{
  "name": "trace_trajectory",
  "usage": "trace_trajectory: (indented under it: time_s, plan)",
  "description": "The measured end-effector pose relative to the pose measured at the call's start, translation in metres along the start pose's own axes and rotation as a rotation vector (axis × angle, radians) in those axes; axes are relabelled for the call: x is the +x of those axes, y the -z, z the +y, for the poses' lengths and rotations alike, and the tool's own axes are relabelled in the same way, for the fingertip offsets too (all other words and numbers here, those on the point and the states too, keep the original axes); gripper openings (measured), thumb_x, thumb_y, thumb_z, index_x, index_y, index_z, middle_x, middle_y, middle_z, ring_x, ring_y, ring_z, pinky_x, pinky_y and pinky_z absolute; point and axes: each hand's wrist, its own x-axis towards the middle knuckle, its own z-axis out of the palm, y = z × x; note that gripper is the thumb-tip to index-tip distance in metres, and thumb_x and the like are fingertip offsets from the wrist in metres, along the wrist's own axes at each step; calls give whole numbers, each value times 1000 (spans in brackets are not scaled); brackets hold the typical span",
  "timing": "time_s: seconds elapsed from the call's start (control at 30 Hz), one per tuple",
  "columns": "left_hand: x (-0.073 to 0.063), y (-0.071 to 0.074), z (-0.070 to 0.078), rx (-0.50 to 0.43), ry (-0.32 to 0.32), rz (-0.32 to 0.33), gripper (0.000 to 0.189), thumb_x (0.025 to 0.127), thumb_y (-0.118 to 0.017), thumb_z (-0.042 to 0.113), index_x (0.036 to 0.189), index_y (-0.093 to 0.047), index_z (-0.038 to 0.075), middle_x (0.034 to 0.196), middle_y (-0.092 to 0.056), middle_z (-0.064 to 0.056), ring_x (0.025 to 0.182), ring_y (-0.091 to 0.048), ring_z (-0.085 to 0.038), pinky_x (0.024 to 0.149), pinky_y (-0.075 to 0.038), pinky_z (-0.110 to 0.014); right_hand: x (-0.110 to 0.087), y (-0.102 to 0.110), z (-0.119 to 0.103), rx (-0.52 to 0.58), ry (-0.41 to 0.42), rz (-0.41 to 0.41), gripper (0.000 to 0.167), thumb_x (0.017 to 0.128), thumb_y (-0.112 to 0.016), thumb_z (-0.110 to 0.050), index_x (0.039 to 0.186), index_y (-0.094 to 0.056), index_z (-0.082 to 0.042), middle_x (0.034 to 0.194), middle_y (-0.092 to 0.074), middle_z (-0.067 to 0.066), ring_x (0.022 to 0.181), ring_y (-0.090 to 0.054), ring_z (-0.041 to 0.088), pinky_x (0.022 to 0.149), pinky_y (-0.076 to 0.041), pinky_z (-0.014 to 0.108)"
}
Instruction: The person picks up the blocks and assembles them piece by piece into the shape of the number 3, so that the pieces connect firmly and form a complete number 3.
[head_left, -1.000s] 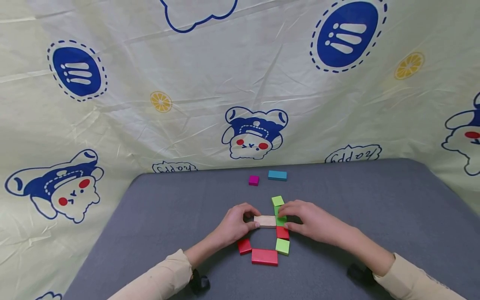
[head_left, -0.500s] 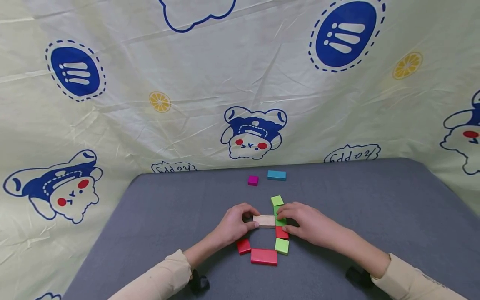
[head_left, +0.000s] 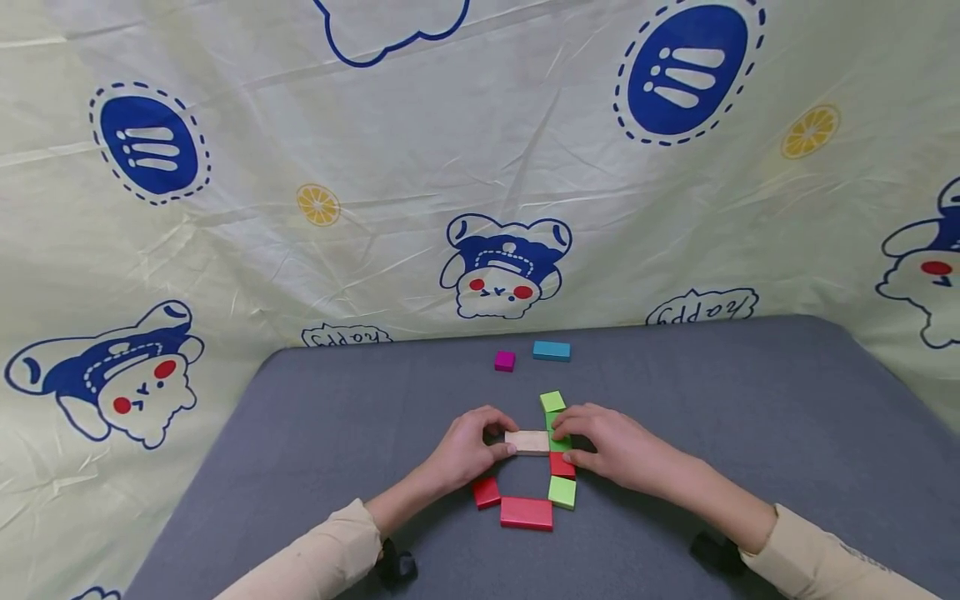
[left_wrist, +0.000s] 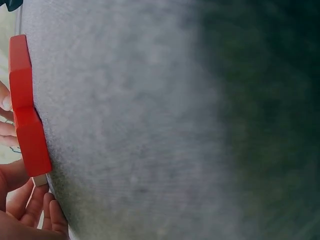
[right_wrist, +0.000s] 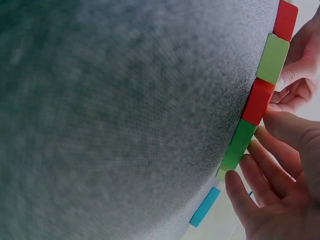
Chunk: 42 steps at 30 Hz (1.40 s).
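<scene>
In the head view, my left hand (head_left: 474, 446) holds the left end of a plain wooden block (head_left: 527, 442) between thumb and fingers. The block's right end meets a column of blocks: a light green block (head_left: 552, 402) at the far end, a green block (head_left: 559, 444), a red block (head_left: 562, 464) and a second light green block (head_left: 562, 492). My right hand (head_left: 618, 442) rests its fingertips on the green block, with the thumb at the red one. In the right wrist view its fingers look relaxed and spread along the column.
A long red block (head_left: 527, 513) and a smaller tilted red block (head_left: 486, 492) lie at the near side. Toward the back of the grey table (head_left: 360, 400) are a magenta block (head_left: 505, 361) and a blue block (head_left: 551, 351). A printed curtain (head_left: 390, 150) hangs behind.
The right thumb has shifted slightly left onto the red block's edge. Otherwise the hands and blocks hold the same arrangement; the whole view drifts a little.
</scene>
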Motion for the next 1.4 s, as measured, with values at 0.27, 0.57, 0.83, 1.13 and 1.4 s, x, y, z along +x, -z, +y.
trace_trajectory:
  time_s: [0.27, 0.57, 0.83, 1.13, 1.4]
  plan:
    - [-2, 1, 1, -1, 5, -7, 21, 90, -73, 16, 111, -71, 18, 102, -60, 7, 97, -53, -13, 85, -46, -32, 1, -1, 0, 11, -13, 4, 26, 85, -78, -19, 110, -73, -16, 119, -62, -1, 109, -56, 21, 91, -49, 47]
    - [6, 6, 1, -39, 3, -71, 27, 91, -70, 19, 117, -67, 13, 105, -60, 2, 95, -54, -16, 80, -49, -28, 0, -1, 2, 27, -25, 0, 24, 85, -78, -19, 108, -73, -17, 118, -61, -2, 109, -56, 21, 91, -49, 46]
    - [25, 17, 3, 15, -3, -19, 25, 94, -66, 20, 117, -69, 10, 107, -62, 0, 100, -57, -18, 85, -49, -34, -1, -1, 3, 37, -5, -4, 23, 86, -77, -19, 109, -73, -17, 118, -61, -3, 111, -56, 21, 92, -48, 46]
    - [55, 19, 7, 59, -30, 105, 28, 92, -70, 17, 118, -70, 7, 114, -62, -5, 109, -53, -25, 89, -46, -40, -2, 1, 4, 46, -22, -18, 23, 86, -77, -20, 108, -73, -18, 119, -61, -2, 110, -55, 21, 91, -49, 47]
    - [79, 15, 3, 143, -51, 162, 31, 90, -72, 15, 119, -69, 6, 120, -58, -6, 111, -47, -25, 97, -37, -47, -1, 2, 2, 36, -39, -25, 25, 85, -78, -23, 110, -73, -19, 118, -60, -3, 110, -54, 20, 92, -49, 46]
